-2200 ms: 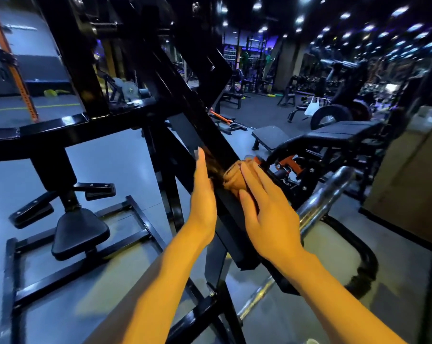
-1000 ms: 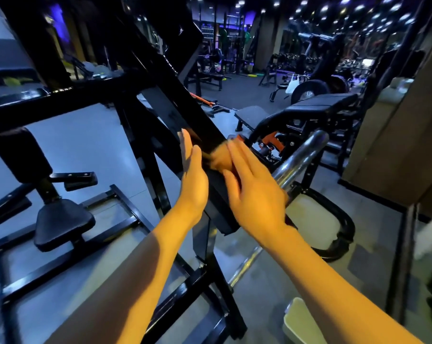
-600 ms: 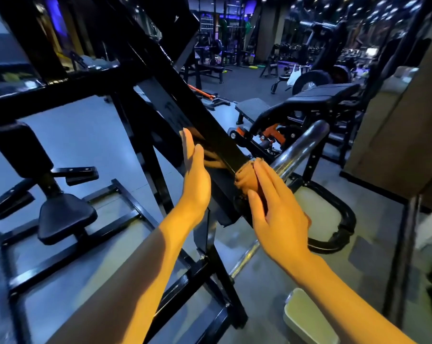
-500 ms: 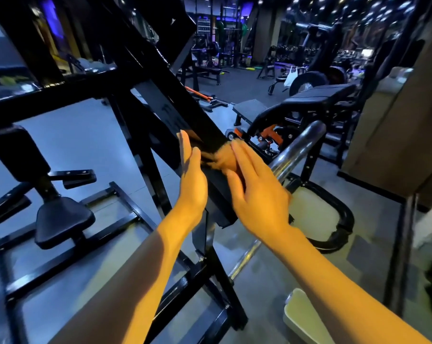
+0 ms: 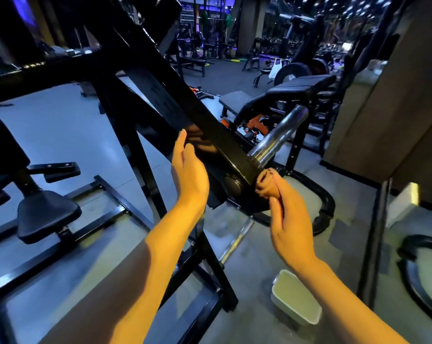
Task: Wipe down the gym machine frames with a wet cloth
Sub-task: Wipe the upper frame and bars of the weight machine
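A: What does the right hand (image 5: pixel 290 219) have?

B: Its grip is curled round a bunched cloth (image 5: pixel 265 186), which pokes out above the fingers and meets the lower end of the slanted black beam (image 5: pixel 202 120). Blur hides whether the cloth is folded or wadded.

A: And the left hand (image 5: pixel 188 170)?

B: Fingers straight and flat against the beam's left face, holding nothing. Its reflection shows in the gloss just past the fingertips.

A: What's around the beam?

B: A round black cap (image 5: pixel 232 186) sits on its side near the end. A chrome bar (image 5: pixel 277 135) runs behind it toward the upper right; the beam hides where they join. The beam's top runs out of frame.

A: Further out?

B: A black seat (image 5: pixel 46 214) at left, its post partly cut off. A pale bin (image 5: pixel 295 297) on the floor (image 5: pixel 61 127) below the right forearm. Behind, dark benches and racks are too dim to make out.
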The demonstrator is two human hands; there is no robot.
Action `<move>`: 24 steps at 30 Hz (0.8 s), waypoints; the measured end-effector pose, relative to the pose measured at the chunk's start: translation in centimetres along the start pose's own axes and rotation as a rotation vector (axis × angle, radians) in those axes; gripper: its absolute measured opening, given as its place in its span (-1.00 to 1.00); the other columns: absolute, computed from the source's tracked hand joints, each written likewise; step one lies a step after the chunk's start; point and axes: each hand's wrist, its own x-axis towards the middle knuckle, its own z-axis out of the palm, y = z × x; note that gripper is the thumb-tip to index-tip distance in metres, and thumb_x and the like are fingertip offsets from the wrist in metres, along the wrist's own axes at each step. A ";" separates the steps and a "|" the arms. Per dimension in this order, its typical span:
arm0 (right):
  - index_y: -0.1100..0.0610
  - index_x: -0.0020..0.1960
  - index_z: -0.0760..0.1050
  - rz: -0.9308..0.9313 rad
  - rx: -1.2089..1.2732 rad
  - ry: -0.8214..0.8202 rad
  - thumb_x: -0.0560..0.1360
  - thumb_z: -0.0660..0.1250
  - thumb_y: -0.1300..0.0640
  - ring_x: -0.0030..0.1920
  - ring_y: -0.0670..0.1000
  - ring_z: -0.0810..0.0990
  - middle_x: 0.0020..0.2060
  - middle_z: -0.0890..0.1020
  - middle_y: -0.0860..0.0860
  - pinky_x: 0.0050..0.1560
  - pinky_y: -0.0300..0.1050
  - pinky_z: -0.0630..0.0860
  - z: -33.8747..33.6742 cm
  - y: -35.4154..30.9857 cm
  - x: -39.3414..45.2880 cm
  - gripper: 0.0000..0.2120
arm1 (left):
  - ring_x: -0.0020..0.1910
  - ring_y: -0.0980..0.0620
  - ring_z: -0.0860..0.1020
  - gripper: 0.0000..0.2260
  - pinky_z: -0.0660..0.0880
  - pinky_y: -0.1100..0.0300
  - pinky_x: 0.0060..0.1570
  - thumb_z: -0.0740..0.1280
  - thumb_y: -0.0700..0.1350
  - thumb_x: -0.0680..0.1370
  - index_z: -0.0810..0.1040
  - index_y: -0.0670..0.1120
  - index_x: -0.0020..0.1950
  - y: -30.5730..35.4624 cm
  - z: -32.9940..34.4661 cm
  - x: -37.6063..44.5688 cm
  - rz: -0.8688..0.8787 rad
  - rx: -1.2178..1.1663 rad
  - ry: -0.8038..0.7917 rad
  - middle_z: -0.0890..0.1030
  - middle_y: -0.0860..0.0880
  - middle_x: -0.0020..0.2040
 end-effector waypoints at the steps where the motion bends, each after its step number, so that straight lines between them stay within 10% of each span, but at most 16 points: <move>1: 0.07 0.31 0.51 0.108 0.105 0.057 0.73 0.14 0.29 0.29 -0.08 0.56 0.26 0.58 -0.11 0.36 -0.24 0.44 -0.1 -0.1 -0.5 -0.73 | 0.50 0.12 0.35 -0.63 0.29 0.22 0.44 0.12 -0.10 0.74 0.40 0.05 0.55 -0.3 -0.4 -0.8 -0.026 0.012 0.020 0.41 0.17 0.48; 6: 0.04 0.44 0.51 1.173 1.007 0.204 0.75 0.10 -0.07 -0.08 0.04 0.66 0.06 0.68 0.08 -0.07 -0.03 0.67 0.9 1.3 -3.2 -0.63 | 0.07 -0.02 0.67 -0.84 0.63 0.09 0.13 0.31 -0.21 0.64 0.65 -0.08 0.16 -2.3 -3.0 -4.0 -0.235 0.052 0.007 0.69 -0.06 0.04; 9: 0.15 0.45 0.54 1.498 1.487 0.090 0.71 0.17 -0.09 0.14 0.17 0.65 0.33 0.62 0.14 0.12 0.07 0.66 2.2 0.6 -4.9 -0.55 | 0.08 -0.10 0.66 -0.84 0.63 0.02 0.12 0.27 -0.21 0.67 0.63 -0.10 0.15 -3.5 -5.2 -6.2 -0.374 0.192 -0.123 0.68 -0.14 0.07; 13: 0.15 0.49 0.50 1.476 1.529 -0.132 0.68 0.19 0.06 0.32 0.17 0.57 0.44 0.54 0.16 0.29 0.11 0.59 4.5 -1.7 -5.8 -0.59 | 0.14 -0.02 0.59 -0.86 0.55 0.03 0.21 0.31 -0.18 0.65 0.60 0.02 0.13 -4.9 -8.4 -10.0 -0.413 0.350 -0.158 0.62 -0.03 0.14; 17: 0.17 0.28 0.60 1.455 1.414 -0.214 0.75 0.06 0.03 0.13 0.16 0.71 0.26 0.66 0.19 0.02 0.15 0.71 7.2 -4.5 -5.1 -0.62 | -0.04 -0.06 0.56 -0.88 0.53 0.00 0.06 0.32 -0.08 0.65 0.55 -0.10 -0.04 -5.7 -10.6 -12.3 -0.558 0.357 -0.208 0.61 -0.05 -0.03; 24: 0.10 0.41 0.53 1.225 0.934 -0.529 0.73 0.15 -0.10 0.22 0.10 0.69 0.24 0.69 0.11 0.25 0.08 0.58 10.1 -6.8 -5.3 -0.59 | 0.09 -0.11 0.71 -0.79 0.58 -0.07 0.20 0.34 -0.03 0.66 0.68 -0.10 0.18 -5.2 -13.5 -12.5 -0.669 0.019 -0.219 0.74 -0.12 0.07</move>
